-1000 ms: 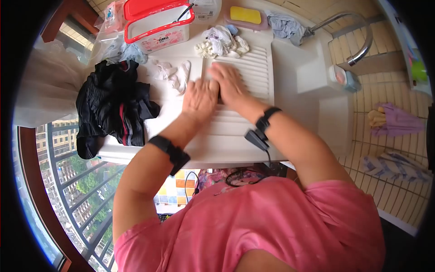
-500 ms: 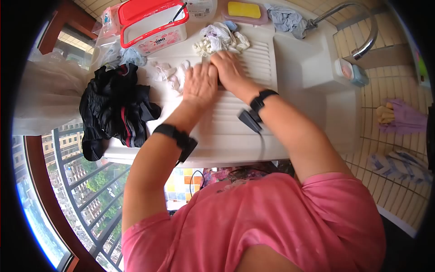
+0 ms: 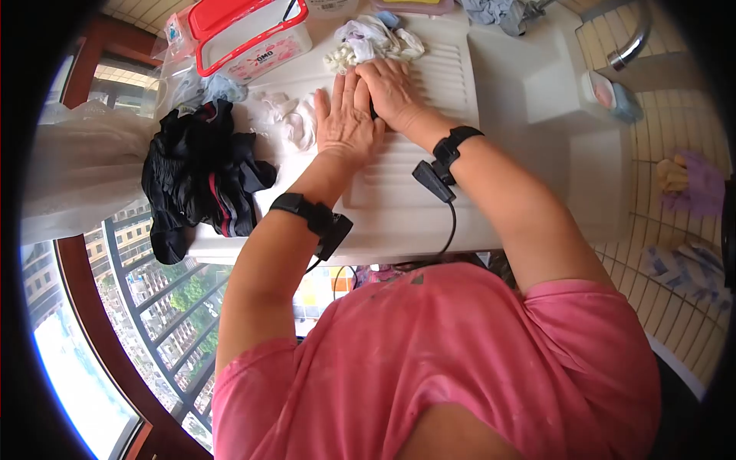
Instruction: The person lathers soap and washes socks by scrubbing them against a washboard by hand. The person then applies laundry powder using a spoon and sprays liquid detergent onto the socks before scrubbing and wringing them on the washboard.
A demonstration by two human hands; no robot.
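Note:
My left hand (image 3: 346,126) presses down on the ribbed washboard (image 3: 441,88), its fingers stretched forward and the thumb apart. Beside it my right hand (image 3: 392,96) leans in at an angle, fingers bent over and touching the left fingertips. Between the two palms a sliver of something dark (image 3: 373,112) shows; most of it is hidden beneath the hands. Just beyond the fingers lies a heap of white and cream cloths (image 3: 376,42). White crumpled cloths (image 3: 287,119) rest left of my left hand. Black garments (image 3: 203,176) with a red stripe are piled farther left.
An OMO tub (image 3: 261,54) with a red open lid stands at the back left. Right of the washboard is a white sink basin (image 3: 529,100) under a curved faucet (image 3: 632,50). A grey cloth (image 3: 498,14) lies behind the basin. Railings (image 3: 165,307) run along the lower left.
Both hands have pushed slightly forward along the washboard, and my left fingers are spread more. The whole view has tilted, so the back items sit higher.

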